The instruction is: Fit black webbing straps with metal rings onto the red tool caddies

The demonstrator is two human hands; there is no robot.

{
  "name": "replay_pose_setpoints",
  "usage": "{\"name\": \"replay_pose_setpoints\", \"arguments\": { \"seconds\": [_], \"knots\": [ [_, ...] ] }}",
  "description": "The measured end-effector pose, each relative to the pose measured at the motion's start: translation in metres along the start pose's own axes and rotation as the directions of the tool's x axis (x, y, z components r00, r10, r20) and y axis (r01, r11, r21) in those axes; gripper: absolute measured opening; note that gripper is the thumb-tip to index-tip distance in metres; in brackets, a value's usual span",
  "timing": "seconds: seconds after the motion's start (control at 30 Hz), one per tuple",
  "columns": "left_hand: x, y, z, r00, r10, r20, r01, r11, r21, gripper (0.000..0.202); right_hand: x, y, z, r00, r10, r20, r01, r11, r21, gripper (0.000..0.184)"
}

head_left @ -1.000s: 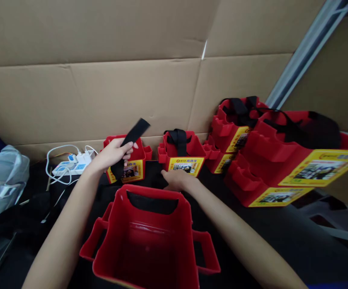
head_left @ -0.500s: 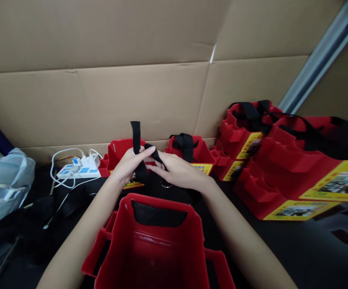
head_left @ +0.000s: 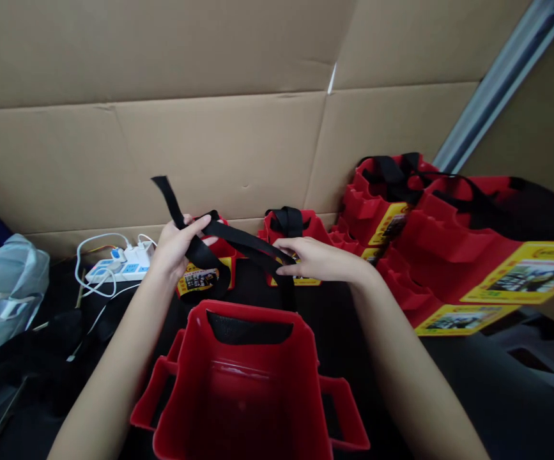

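A black webbing strap [head_left: 241,241] stretches between my two hands above an open red tool bag [head_left: 248,390] that stands right in front of me. My left hand [head_left: 178,246] is closed on one part of the strap, with a loose end sticking up past the thumb. My right hand [head_left: 317,259] pinches the strap farther right, where it drops toward the bag's far rim. A black patch [head_left: 250,329] lines the inside of that rim.
Two small red bags with yellow labels [head_left: 289,233] stand behind my hands. Several larger red bags [head_left: 449,249] with black straps lie at the right. A white power strip [head_left: 121,265] with cables sits at the left, beside a plastic bag [head_left: 3,287]. Cardboard [head_left: 209,128] walls the back.
My hands have pulled apart, drawing the strap out between them. One second ago only the left hand held the strap while the right was down by the bag's far rim.
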State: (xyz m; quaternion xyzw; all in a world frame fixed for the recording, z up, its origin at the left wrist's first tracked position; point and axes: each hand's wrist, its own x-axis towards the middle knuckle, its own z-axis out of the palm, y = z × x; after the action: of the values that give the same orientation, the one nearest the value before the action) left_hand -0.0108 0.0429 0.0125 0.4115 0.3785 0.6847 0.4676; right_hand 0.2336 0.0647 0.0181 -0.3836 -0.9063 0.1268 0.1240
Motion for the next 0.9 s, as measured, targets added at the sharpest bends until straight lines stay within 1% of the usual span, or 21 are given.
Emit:
{"name": "replay_pose_setpoints", "arguments": {
  "seconds": [0.07,0.13,0.2,0.27,0.37,0.4,0.47,0.5,0.53,0.57,0.6,0.63,0.67,0.7,0.73,0.77,0.8,0.83,0.87,0.9],
  "knots": [
    [-0.002,0.005,-0.005,0.996,-0.037,0.075,0.017,0.97,0.242,0.039,-0.003,-0.002,-0.005,1.0,-0.016,-0.013,0.017,0.999,0.031,0.018],
    [-0.004,0.008,-0.008,0.986,-0.098,0.138,0.029,0.901,0.432,0.04,-0.004,-0.005,-0.007,0.999,-0.012,-0.048,0.016,0.996,0.083,0.023],
    [-0.006,0.008,-0.009,0.976,-0.124,0.178,0.013,0.851,0.526,0.037,-0.001,-0.007,-0.004,0.995,0.012,-0.101,0.001,0.991,0.133,0.028],
    [-0.006,0.005,-0.011,0.971,-0.091,0.219,-0.059,0.803,0.594,0.03,0.004,-0.007,0.001,0.986,0.036,-0.164,-0.005,0.983,0.184,0.03],
    [-0.002,-0.002,-0.02,0.95,-0.098,0.296,-0.156,0.671,0.724,0.023,0.012,-0.006,0.007,0.968,0.094,-0.232,-0.023,0.956,0.294,0.035],
    [-0.001,-0.003,-0.024,0.949,-0.084,0.305,-0.191,0.615,0.765,0.024,0.014,-0.005,0.008,0.966,0.124,-0.228,-0.042,0.941,0.336,0.037],
    [0.003,-0.004,-0.028,0.953,0.009,0.304,-0.271,0.48,0.835,0.028,0.017,-0.004,0.007,0.97,0.149,-0.194,-0.06,0.914,0.402,0.038],
    [0.004,-0.004,-0.028,0.949,0.069,0.308,-0.308,0.416,0.855,0.029,0.017,-0.004,0.007,0.977,0.127,-0.174,-0.044,0.908,0.416,0.036],
    [0.004,-0.004,-0.026,0.941,0.118,0.318,-0.339,0.376,0.862,0.03,0.017,-0.004,0.006,0.984,0.081,-0.157,-0.008,0.907,0.421,0.032],
    [0.003,-0.005,-0.023,0.93,0.138,0.34,-0.367,0.374,0.852,0.031,0.017,-0.006,0.006,0.99,0.021,-0.14,0.04,0.908,0.417,0.027],
    [0.002,-0.007,-0.018,0.917,0.126,0.379,-0.396,0.414,0.82,0.032,0.016,-0.009,0.006,0.991,-0.038,-0.125,0.087,0.908,0.411,0.023],
    [-0.001,-0.009,-0.011,0.896,0.092,0.434,-0.421,0.487,0.765,0.034,0.015,-0.012,0.006,0.99,-0.085,-0.109,0.123,0.905,0.408,0.02],
    [-0.004,-0.012,-0.005,0.865,0.043,0.5,-0.43,0.576,0.695,0.037,0.015,-0.016,0.007,0.988,-0.116,-0.098,0.147,0.9,0.411,0.018],
    [-0.007,-0.015,0.001,0.821,-0.017,0.57,-0.419,0.66,0.624,0.04,0.015,-0.02,0.008,0.986,-0.138,-0.098,0.167,0.89,0.425,0.017],
    [-0.009,-0.019,0.006,0.768,-0.08,0.636,-0.394,0.724,0.567,0.041,0.016,-0.024,0.01,0.981,-0.159,-0.112,0.193,0.874,0.446,0.017],
    [-0.011,-0.022,0.01,0.716,-0.132,0.685,-0.369,0.761,0.533,0.041,0.017,-0.027,0.013,0.974,-0.181,-0.139,0.226,0.853,0.471,0.017],
    [-0.012,-0.025,0.012,0.689,-0.154,0.708,-0.356,0.779,0.516,0.037,0.019,-0.03,0.015,0.964,-0.199,-0.178,0.263,0.828,0.495,0.018],
    [-0.012,-0.027,0.013,0.698,-0.139,0.703,-0.356,0.784,0.508,0.032,0.02,-0.031,0.018,0.954,-0.208,-0.214,0.291,0.806,0.515,0.022],
    [-0.01,-0.029,0.013,0.74,-0.09,0.667,-0.36,0.785,0.505,0.028,0.021,-0.032,0.019,0.95,-0.201,-0.241,0.302,0.793,0.53,0.029],
    [-0.008,-0.029,0.011,0.8,-0.014,0.6,-0.36,0.788,0.499,0.027,0.02,-0.032,0.02,0.953,-0.17,-0.251,0.283,0.795,0.536,0.039]
  ]
}}
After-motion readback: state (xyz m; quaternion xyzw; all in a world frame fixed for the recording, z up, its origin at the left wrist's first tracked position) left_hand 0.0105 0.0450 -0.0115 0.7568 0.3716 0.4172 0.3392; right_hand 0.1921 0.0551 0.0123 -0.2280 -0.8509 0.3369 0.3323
